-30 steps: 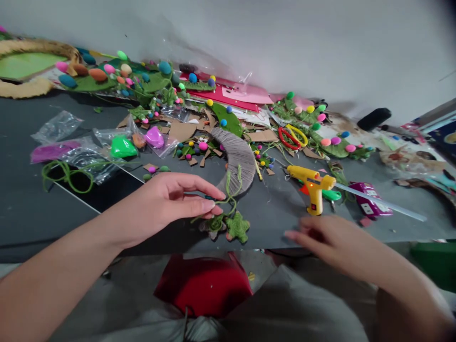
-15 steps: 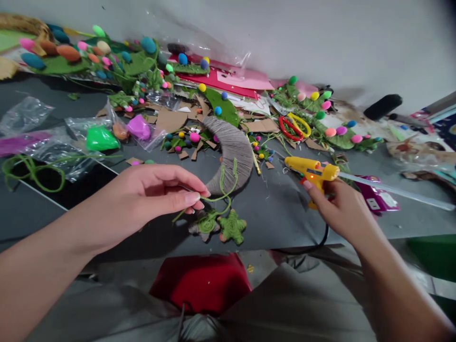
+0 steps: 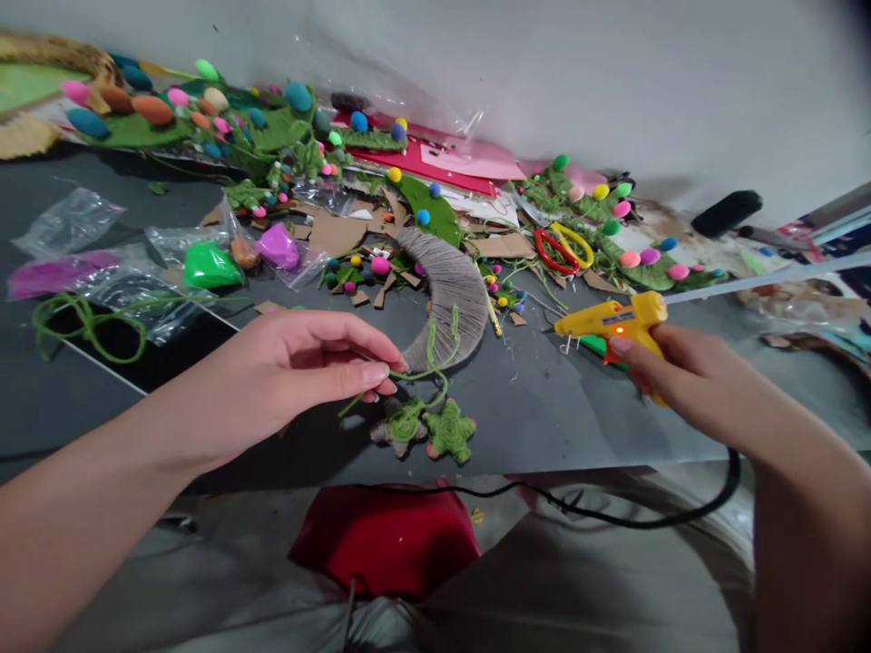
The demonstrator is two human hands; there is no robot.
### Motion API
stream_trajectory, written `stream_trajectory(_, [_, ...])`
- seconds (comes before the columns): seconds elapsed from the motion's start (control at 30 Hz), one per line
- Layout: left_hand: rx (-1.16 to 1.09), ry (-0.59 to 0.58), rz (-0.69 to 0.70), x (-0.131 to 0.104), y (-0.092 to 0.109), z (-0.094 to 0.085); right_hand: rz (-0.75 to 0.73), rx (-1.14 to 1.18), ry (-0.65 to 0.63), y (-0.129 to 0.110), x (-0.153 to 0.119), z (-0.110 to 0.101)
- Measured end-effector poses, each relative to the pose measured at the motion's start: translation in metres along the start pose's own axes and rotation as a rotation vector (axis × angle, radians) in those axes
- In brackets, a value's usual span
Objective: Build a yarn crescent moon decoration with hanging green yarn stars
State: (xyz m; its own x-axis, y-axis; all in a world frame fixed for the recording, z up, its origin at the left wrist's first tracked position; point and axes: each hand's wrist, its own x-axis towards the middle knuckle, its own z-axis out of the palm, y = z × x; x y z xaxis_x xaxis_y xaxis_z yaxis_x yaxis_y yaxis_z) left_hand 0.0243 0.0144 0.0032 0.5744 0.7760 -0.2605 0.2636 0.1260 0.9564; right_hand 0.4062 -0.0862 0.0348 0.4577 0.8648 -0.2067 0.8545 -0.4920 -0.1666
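Note:
Between thumb and fingertips, my left hand (image 3: 327,358) pinches a strand of green yarn (image 3: 444,388), whose loops lie over the lower part of a crescent moon (image 3: 457,290) wrapped in grey yarn. The crescent's lower tip is right by those fingertips. Just below hang or lie two small stars, a green yarn-wrapped star (image 3: 450,430) and a grey star (image 3: 400,430) with a green coil on it. My right hand (image 3: 687,363) is wrapped round a yellow hot glue gun (image 3: 612,317), its red light lit. The gun's nozzle points left, and a long clear glue stick (image 3: 762,277) sticks out behind.
Red and yellow scissors (image 3: 563,248) lie among cardboard scraps behind the crescent. Green leaf pieces with coloured balls (image 3: 298,96) line the wall. Plastic bags with green clay (image 3: 212,265) are at the left. The glue gun's black cord (image 3: 632,521) crosses the table's front edge.
My right hand has raised the glue gun off the table and shifted slightly right, tilting the glue stick upward. The cord now arcs in front of the table. My left hand keeps its pinch.

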Motion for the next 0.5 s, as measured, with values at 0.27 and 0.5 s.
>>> stream_trajectory(0.27, [0.023, -0.117, 0.005, 0.001, -0.001, -0.002, 0.092, 0.390, -0.027, 0.022, -0.016, 0.001])
stream_trajectory(0.5, [0.017, -0.354, -0.148, 0.002, 0.002, -0.006, -0.123, 0.738, -0.260, 0.030, -0.012, 0.023])
